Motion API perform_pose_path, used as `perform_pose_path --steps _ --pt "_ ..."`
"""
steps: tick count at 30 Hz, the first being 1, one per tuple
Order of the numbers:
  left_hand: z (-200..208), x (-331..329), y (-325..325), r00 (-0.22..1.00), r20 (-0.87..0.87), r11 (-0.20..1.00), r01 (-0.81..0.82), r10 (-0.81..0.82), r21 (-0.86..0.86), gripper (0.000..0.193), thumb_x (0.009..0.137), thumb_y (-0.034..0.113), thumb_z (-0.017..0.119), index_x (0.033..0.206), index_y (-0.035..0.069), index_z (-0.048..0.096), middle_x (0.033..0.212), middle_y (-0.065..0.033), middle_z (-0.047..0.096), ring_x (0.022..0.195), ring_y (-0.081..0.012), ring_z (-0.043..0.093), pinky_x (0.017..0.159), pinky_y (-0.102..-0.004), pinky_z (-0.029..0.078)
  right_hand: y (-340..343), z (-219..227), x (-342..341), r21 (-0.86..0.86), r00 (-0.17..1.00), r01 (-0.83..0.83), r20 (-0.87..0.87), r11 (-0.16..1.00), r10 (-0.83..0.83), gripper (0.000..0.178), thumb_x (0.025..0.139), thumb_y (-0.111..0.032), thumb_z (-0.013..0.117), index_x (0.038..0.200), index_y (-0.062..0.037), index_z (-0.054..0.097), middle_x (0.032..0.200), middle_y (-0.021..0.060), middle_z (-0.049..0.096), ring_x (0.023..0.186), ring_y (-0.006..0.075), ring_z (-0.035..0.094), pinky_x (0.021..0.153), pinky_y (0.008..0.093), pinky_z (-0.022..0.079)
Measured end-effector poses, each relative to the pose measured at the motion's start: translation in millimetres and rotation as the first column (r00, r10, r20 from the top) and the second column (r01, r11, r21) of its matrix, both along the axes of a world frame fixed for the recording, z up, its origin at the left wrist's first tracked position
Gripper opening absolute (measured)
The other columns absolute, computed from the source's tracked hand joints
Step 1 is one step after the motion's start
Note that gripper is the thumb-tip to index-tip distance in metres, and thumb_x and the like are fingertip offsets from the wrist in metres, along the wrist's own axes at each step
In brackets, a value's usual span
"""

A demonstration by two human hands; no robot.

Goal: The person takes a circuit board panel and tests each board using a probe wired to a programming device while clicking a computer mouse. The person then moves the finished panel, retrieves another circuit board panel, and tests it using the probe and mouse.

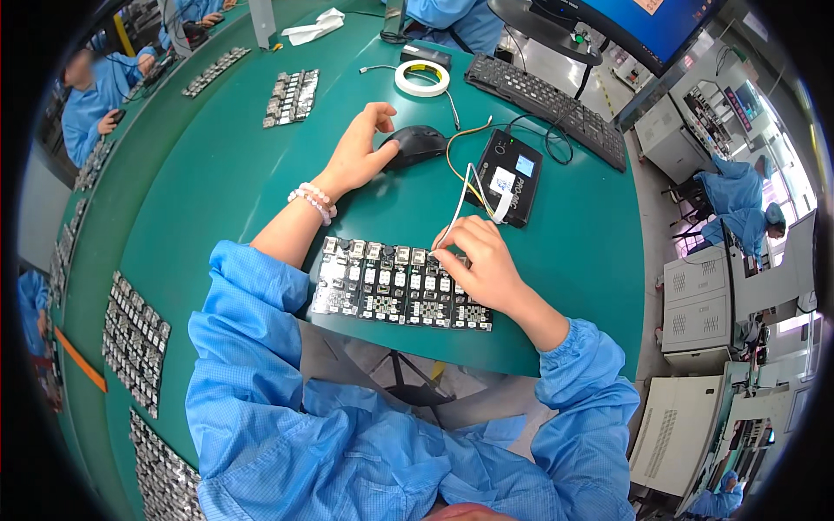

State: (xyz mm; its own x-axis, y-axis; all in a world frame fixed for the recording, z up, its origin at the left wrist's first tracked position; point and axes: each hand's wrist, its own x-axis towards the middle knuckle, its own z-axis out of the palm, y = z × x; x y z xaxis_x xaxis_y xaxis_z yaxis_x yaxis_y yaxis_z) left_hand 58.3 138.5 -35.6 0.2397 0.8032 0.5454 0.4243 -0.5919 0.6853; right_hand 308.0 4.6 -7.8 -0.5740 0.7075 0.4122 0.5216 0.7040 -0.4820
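A panel of joined circuit boards lies flat near the table's front edge. Over its top right part, my right hand has its fingers pinched on the end of a thin white cable; the fingers hide the tip and whether it sits in a socket. The cable runs up to a black box-shaped device with a small lit screen and a white label. My left hand, with a beaded bracelet at the wrist, rests beside a black mouse, thumb at its left side, fingers apart and gripping nothing.
Behind the mouse are a roll of white tape, a black keyboard and a monitor. Another board panel lies farther back. More panels line the left side, near an orange strip. Other people in blue work beyond.
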Motion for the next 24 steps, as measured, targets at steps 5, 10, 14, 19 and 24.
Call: perform_pose_path --steps 5,10,14,19,24 --pt "0.5 3.8 0.9 1.0 -0.014 1.0 0.02 -0.019 0.021 0.046 0.081 0.014 0.064 0.123 0.003 0.046 0.104 -0.014 0.056 0.103 -0.0279 0.056 0.094 -0.0393 0.044 -3.5 -2.7 2.6 0.023 0.999 0.044 0.021 0.999 -0.044 0.009 0.083 -0.014 0.068 0.083 -0.0067 0.062 0.104 0.0084 0.058 0.103 0.0282 0.053 0.09 0.0407 0.038" --pt "0.7 2.4 -1.0 0.996 -0.073 0.996 0.052 -0.047 0.066 0.045 0.081 0.013 0.064 0.121 0.002 0.049 0.106 -0.0144 0.056 0.103 -0.0274 0.056 0.095 -0.0398 0.043 -4.0 -5.2 2.3 0.045 0.999 0.05 0.017 0.998 -0.051 0.01 0.081 -0.013 0.069 0.081 -0.0067 0.062 0.104 0.0088 0.058 0.103 0.0287 0.053 0.09 0.0419 0.038" --pt "2.8 3.6 -3.0 0.996 -0.079 0.996 0.055 -0.05 0.067 0.043 0.081 0.013 0.063 0.12 0.002 0.05 0.106 -0.0145 0.056 0.104 -0.0277 0.056 0.096 -0.04 0.043 -4.8 -5.9 3.5 0.032 0.999 0.046 0.001 0.998 -0.046 0.01 0.08 -0.013 0.069 0.08 -0.0065 0.062 0.102 0.0086 0.058 0.103 0.0283 0.053 0.09 0.0413 0.038" --pt "4.8 4.3 -2.5 0.98 -0.197 0.987 0.055 -0.024 0.152 0.038 0.081 0.013 0.063 0.115 0.002 0.052 0.104 -0.0144 0.054 0.103 -0.0306 0.053 0.093 -0.0405 0.044 -6.4 -5.1 2.9 0.016 0.999 0.05 0.01 0.999 -0.05 0.009 0.08 -0.012 0.069 0.081 -0.0062 0.062 0.099 0.0073 0.057 0.096 0.0266 0.052 0.086 0.0394 0.038" --pt "3.6 5.6 -3.0 0.975 -0.222 0.983 0.065 -0.027 0.169 0.036 0.081 0.013 0.063 0.113 0.002 0.052 0.105 -0.014 0.053 0.101 -0.0314 0.052 0.091 -0.0407 0.044 -6.6 -4.8 2.0 0.011 0.999 0.039 0.003 0.999 -0.039 0.01 0.081 -0.013 0.069 0.08 -0.0062 0.062 0.09 0.006 0.054 0.085 0.0245 0.049 0.08 0.0373 0.038"
